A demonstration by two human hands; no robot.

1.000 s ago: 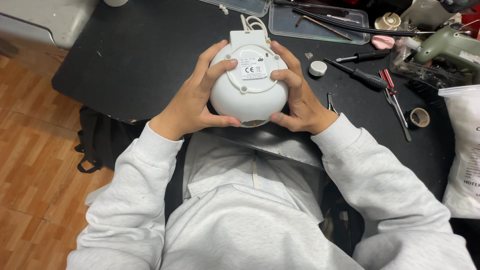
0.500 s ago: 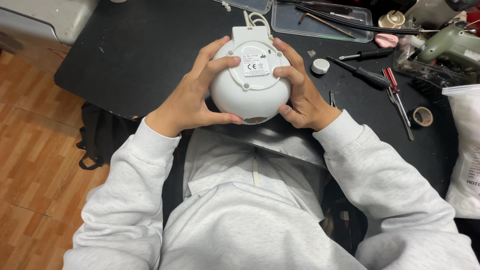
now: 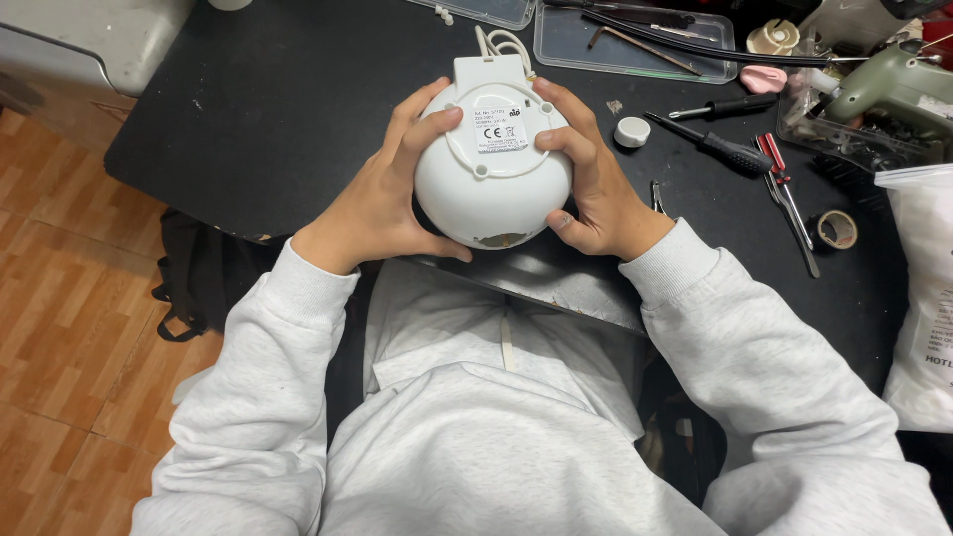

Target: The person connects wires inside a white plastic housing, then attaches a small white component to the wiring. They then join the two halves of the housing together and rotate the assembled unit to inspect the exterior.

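I hold a round white plastic appliance bottom-up over the near edge of a black table. Its flat base faces me, with a small white label and a thin ring on it. My left hand cups its left side, fingers spread over the base. Along the right side wraps my right hand, thumb low near a chipped spot on the rim. A white cord trails from the appliance's far end.
To the right lie a black-handled screwdriver, red-handled pliers, a small white cap, a tape roll and a green power tool. A clear tray sits at the back. A white bag is at far right.
The appliance and both hands stay together in the same grip. The fingers have shifted only slightly on the base.
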